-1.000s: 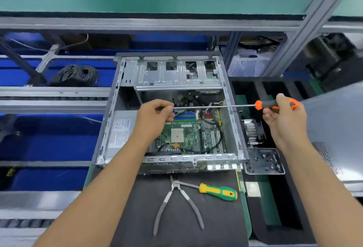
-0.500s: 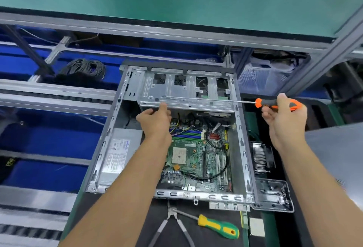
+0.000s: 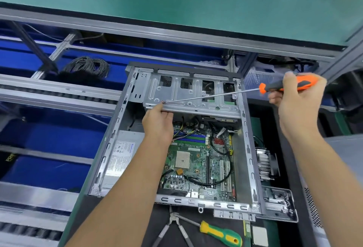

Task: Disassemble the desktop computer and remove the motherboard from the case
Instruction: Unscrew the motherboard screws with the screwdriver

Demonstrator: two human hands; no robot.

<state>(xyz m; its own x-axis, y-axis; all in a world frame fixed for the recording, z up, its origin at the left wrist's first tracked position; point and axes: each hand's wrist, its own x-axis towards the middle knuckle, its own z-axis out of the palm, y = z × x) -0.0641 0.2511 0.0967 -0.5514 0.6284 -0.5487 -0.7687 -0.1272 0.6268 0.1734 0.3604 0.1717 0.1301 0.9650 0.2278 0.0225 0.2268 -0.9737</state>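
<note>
Right hand (image 3: 298,105) grips the orange screwdriver (image 3: 282,86); left hand (image 3: 158,122) pinches its tip at the drive cage (image 3: 188,93), which overhangs the motherboard (image 3: 198,160); pliers (image 3: 172,229) lie nearby.

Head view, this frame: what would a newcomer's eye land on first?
Probably the long screwdriver with the orange handle, gripped by the right hand at upper right, its thin shaft reaching left across the metal drive cage. The left hand touches the cage's near edge by the tip. Below lies the green motherboard in the open case.
</note>
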